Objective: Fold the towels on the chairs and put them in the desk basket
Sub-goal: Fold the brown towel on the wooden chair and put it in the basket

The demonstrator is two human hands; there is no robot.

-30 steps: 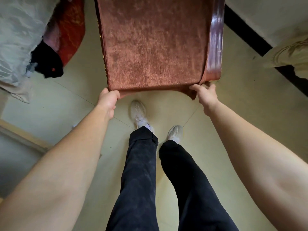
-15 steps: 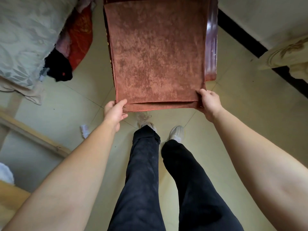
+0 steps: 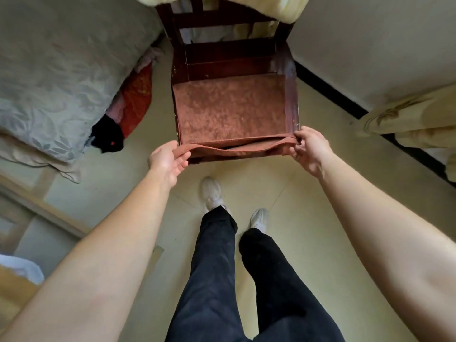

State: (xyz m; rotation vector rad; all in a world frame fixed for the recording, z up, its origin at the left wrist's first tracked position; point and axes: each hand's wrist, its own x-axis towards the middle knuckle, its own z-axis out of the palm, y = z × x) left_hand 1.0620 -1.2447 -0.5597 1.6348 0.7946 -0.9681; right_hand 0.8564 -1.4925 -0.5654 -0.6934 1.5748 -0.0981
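A reddish-brown towel (image 3: 232,109) lies folded flat on the seat of a dark wooden chair (image 3: 222,45) straight ahead. Its near edge shows two layers that sag apart over the seat's front. My left hand (image 3: 167,161) pinches the near left corner of the towel. At the near right corner my right hand (image 3: 308,150) grips the doubled edge. The desk basket is not in view.
A bed with a grey patterned quilt (image 3: 56,77) and red and black clothes (image 3: 123,114) stands to the left. A cream curtain (image 3: 407,117) and a dark skirting line run along the right. My legs and white shoes (image 3: 212,193) stand on the pale tiled floor.
The towel's far edge has come toward me, so it now covers only the seat, and the chair back shows. Both hands still hold the near corners, slightly lifted.
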